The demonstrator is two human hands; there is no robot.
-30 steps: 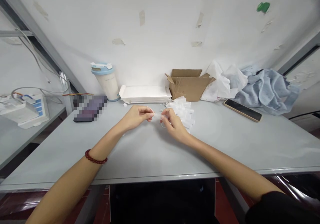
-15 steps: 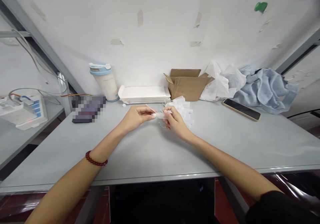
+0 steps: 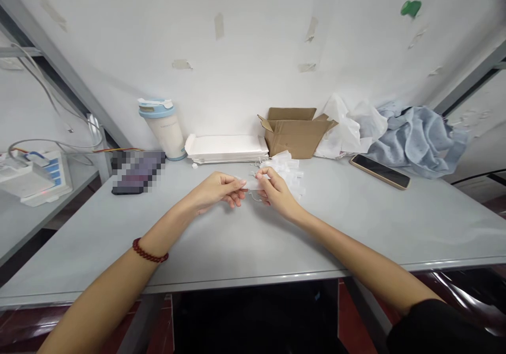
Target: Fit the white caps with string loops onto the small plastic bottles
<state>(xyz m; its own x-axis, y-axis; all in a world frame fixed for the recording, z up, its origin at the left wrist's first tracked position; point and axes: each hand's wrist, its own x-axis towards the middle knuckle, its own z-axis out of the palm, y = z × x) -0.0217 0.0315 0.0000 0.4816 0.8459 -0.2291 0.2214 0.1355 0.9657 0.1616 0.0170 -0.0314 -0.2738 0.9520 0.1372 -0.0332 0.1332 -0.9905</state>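
A small, whitish, translucent strip (image 3: 253,184) is stretched between my two hands above the table. My left hand (image 3: 217,191) is closed on its left end, thumb on top and the other fingers curled below. At the other end, my right hand (image 3: 276,191) pinches the strip between thumb and fingers. A thin white string (image 3: 255,198) loops down just below the strip; where it attaches I cannot tell. Right behind my right hand lies a pile of similar white translucent pieces (image 3: 290,170), partly hidden by that hand.
Along the wall stand a tumbler (image 3: 164,131), a stack of flat white boxes (image 3: 225,148), an open cardboard box (image 3: 294,135), white plastic bags (image 3: 342,127) and a blue cloth (image 3: 422,140). A phone (image 3: 380,172) lies at right, a dark, blurred-out item (image 3: 138,172) at left.
My left hand's grip on the strip has changed: its fingers now curl beneath, with the thumb over the top. My right hand keeps its pinch. The view has shifted slightly.
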